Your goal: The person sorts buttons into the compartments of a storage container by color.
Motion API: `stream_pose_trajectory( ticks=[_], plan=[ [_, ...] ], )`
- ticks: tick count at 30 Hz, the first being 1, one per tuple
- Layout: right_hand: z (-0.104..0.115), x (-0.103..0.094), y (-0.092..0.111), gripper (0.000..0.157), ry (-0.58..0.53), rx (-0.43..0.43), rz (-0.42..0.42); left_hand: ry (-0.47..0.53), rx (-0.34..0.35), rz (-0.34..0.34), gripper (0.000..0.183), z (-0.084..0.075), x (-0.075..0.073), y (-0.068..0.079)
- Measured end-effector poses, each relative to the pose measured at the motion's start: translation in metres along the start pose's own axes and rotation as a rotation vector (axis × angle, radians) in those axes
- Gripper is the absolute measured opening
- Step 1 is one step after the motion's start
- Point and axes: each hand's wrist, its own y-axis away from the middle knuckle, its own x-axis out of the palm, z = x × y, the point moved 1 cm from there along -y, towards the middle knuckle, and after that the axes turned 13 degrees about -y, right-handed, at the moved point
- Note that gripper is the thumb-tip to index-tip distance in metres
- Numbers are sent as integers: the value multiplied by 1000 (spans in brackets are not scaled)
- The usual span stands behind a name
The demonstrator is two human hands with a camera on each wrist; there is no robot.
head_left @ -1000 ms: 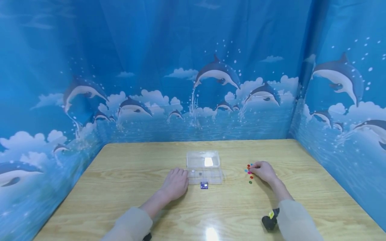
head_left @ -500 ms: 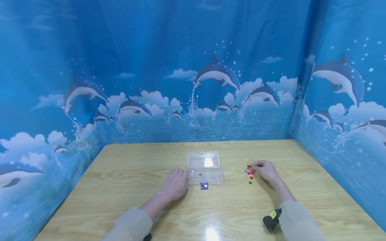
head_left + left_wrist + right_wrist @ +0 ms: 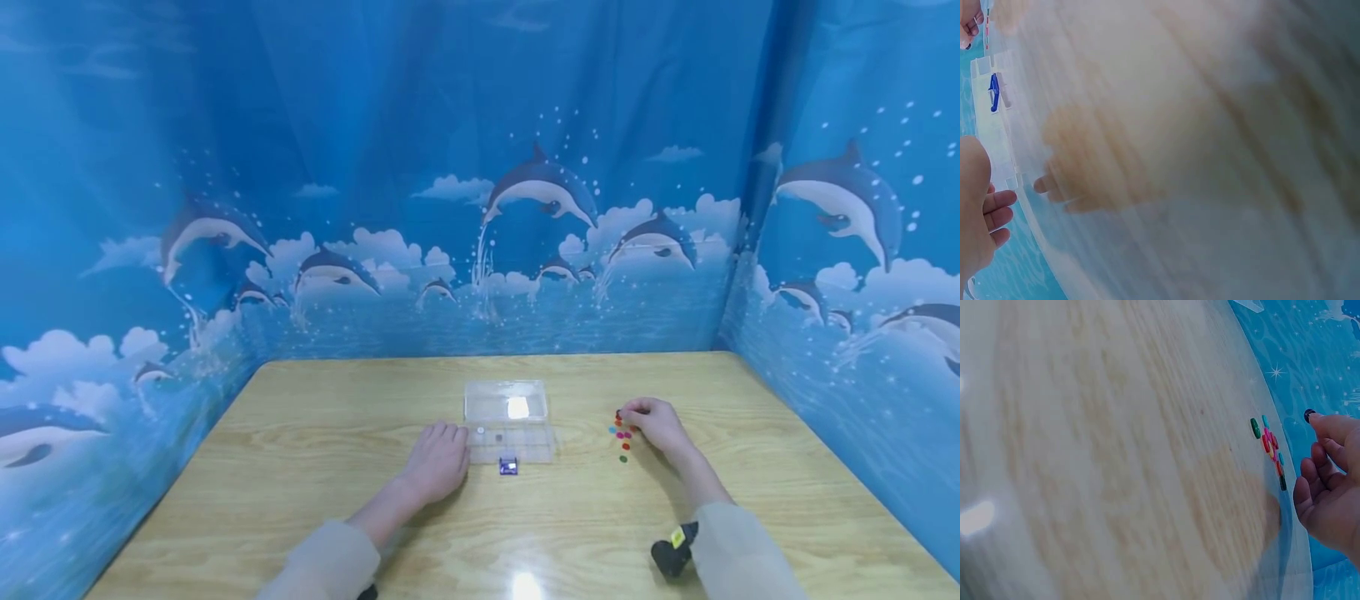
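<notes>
A clear plastic compartment box [image 3: 528,451] lies with its transparent lid [image 3: 491,400] swung open toward the back. My left hand [image 3: 437,462] holds it at its left end, its fingers bent down at the corner; the thumb is hidden in the head view. One small white piece [image 3: 481,431] and a grey one [image 3: 498,437] sit in separate compartments. A blue-purple clasp [image 3: 508,467] stands out at the front edge. To the right, my right hand [image 3: 658,423] pinches a small black button [image 3: 1309,415] between thumb and index fingertip, above a group of colourful buttons [image 3: 1266,443].
The loose buttons, among them a green one [image 3: 623,459] closest to the front, lie on the wooden table [image 3: 570,517] right of the box. Blue dolphin-print curtains [image 3: 420,167] enclose the back and sides. A black wrist device [image 3: 672,557] hangs below the right sleeve.
My right fingertips have shifted slightly at the back of the button group, and a dark button now shows at them. The left hand and the box keep their places.
</notes>
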Motion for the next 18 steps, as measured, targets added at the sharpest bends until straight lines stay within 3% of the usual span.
stream_pose_trajectory(
  ticks=[18],
  plan=[
    [19, 18, -4, 24, -132, 12, 30, -1, -9, 5, 21, 0, 0, -2]
  ],
)
